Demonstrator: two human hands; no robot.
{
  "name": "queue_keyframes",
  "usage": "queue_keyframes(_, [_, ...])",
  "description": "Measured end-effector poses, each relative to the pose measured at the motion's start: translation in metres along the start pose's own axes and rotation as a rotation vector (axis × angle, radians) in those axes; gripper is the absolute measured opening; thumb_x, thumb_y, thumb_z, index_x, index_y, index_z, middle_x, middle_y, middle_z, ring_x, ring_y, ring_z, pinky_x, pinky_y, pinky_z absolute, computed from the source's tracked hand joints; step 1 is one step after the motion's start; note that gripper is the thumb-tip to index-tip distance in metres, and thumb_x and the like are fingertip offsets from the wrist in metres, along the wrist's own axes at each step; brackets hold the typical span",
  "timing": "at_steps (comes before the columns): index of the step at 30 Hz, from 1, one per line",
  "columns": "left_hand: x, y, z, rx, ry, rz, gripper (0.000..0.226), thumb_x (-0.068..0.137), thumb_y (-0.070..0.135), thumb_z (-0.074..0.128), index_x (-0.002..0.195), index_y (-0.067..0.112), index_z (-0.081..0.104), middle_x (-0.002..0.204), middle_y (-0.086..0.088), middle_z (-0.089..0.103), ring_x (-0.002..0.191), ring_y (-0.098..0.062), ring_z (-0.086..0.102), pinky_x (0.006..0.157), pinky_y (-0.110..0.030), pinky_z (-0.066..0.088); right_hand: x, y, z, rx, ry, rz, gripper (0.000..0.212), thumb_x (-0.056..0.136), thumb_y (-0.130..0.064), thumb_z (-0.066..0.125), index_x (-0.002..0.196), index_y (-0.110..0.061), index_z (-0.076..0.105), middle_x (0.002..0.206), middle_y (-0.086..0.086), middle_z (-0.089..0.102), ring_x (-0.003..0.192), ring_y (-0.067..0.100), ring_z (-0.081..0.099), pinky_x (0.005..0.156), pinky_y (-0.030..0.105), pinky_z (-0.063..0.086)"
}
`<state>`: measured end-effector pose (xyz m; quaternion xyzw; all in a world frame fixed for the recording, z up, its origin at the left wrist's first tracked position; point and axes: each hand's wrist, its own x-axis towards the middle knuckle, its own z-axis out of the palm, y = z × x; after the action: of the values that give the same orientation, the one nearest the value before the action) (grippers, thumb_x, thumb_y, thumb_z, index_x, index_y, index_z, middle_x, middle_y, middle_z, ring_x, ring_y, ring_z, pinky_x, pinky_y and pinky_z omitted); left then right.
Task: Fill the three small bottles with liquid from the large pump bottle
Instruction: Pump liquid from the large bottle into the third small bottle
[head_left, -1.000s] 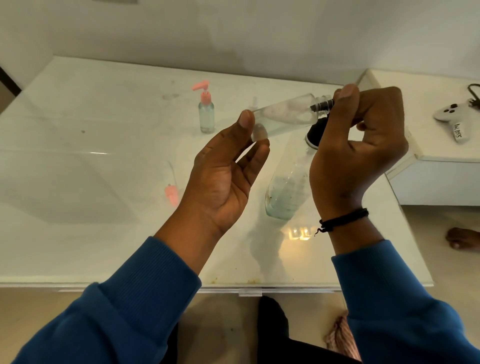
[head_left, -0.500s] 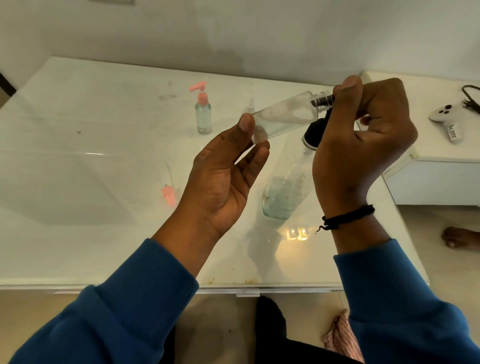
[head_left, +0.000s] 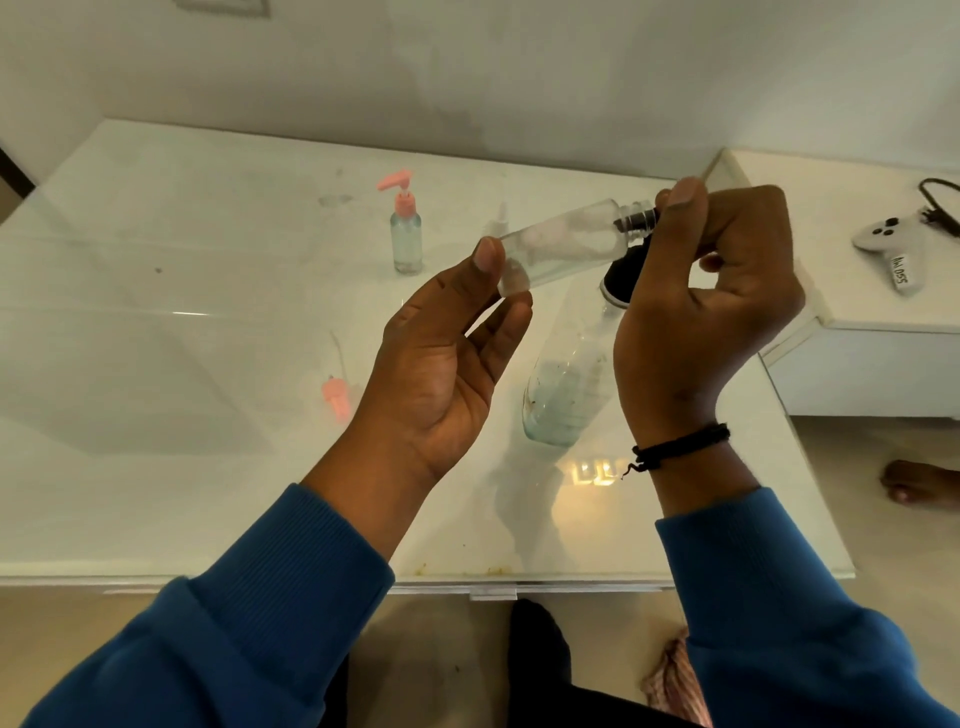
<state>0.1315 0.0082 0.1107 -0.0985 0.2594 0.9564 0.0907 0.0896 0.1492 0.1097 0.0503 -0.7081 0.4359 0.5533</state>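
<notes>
My left hand (head_left: 441, 374) holds a small clear bottle (head_left: 561, 241) by its base between thumb and fingertips. The bottle lies almost sideways, with its mouth to the right. My right hand (head_left: 706, 306) is closed over the black pump head (head_left: 636, 218) of the large clear bottle (head_left: 563, 395), and the nozzle sits at the small bottle's mouth. The large bottle stands on the white table (head_left: 208, 467) with a little liquid at its bottom. Another small bottle with a pink pump (head_left: 406, 234) stands further back. A loose pink pump (head_left: 336, 397) lies to the left.
A faint clear object (head_left: 500, 221) stands behind the held bottle. On the right is a lower white side table (head_left: 883, 332) with a white game controller (head_left: 888, 244) and a black cable (head_left: 937, 200). A bare foot (head_left: 919, 483) rests on the floor.
Both hands keep their hold and the small bottle stays tilted at the nozzle. Only slight shifts of hands and view show.
</notes>
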Motion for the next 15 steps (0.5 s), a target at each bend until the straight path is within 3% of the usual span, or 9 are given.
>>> queue_keyframes(8, [-0.0006, -0.0017, -0.0004, 0.011, -0.001, -0.004, 0.032, 0.073, 0.021, 0.071, 0.103, 0.010, 0.070, 0.096, -0.005, 0.075, 0.080, -0.012, 0.073, 0.066, -0.020, 0.059, -0.0004, 0.0013, 0.0008, 0.005, 0.011, -0.002, 0.034, 0.098, -0.004, 0.058, 0.064, -0.002, 0.055, 0.064, 0.013, 0.052, 0.063, 0.026, 0.045, 0.063, 0.026, 0.034])
queue_keyframes(11, [0.0002, -0.0017, -0.0007, 0.009, 0.004, -0.003, 0.033, 0.072, 0.021, 0.072, 0.103, 0.010, 0.071, 0.100, -0.006, 0.075, 0.082, -0.013, 0.073, 0.068, -0.021, 0.060, 0.0027, 0.0003, 0.0008, 0.002, 0.004, -0.007, 0.033, 0.098, -0.005, 0.059, 0.065, -0.007, 0.054, 0.065, 0.005, 0.048, 0.063, 0.024, 0.043, 0.061, 0.028, 0.034])
queue_keyframes(15, [0.0015, -0.0010, 0.0002, 0.018, 0.000, -0.003, 0.031, 0.071, 0.022, 0.072, 0.100, 0.011, 0.072, 0.100, -0.005, 0.074, 0.081, -0.012, 0.072, 0.069, -0.021, 0.060, 0.0072, -0.0021, 0.0017, -0.012, 0.021, -0.023, 0.033, 0.097, -0.006, 0.059, 0.066, -0.011, 0.052, 0.064, 0.006, 0.049, 0.062, 0.025, 0.043, 0.062, 0.023, 0.032])
